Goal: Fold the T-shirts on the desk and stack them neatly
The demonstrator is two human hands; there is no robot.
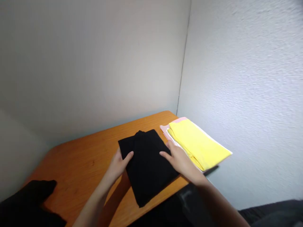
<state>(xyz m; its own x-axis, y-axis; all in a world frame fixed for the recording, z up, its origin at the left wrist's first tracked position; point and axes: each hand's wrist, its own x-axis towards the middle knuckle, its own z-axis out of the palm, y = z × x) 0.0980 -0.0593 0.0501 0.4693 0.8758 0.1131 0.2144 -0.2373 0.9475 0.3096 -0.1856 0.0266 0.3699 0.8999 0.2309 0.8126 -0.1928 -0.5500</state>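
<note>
From the head view I have the wide orange-brown wooden table (pixel 90 160), set in the corner between pale walls (pixel 106 69). By my reading, folding and stacking is well along. At the far right sits a finished-looking stack: a bright yellow folded fabric piece (pixel 199 143) on top, with a white fabric edge (pixel 169 136) and a pale pink fabric piece (pixel 164 129) showing beneath. What seems left is to finish and set down the piece in hand; a loose, crumpled dark fabric heap (pixel 26 201) at the near left may be more to do, though I cannot tell what it is.

The piece in hand is a flat, matte black folded cloth (pixel 148 165), roughly rectangular, left of the stack. It looks tilted and at least partly raised, with a small ruffled bump along its far edge and a near corner pointing down.

I see 2 hands closed on it: the left hand (pixel 120 164) pinches the left edge, thumb on top, fingers hidden underneath; the right hand (pixel 176 156) grips the right edge likewise, its fingers mostly hidden.
</note>
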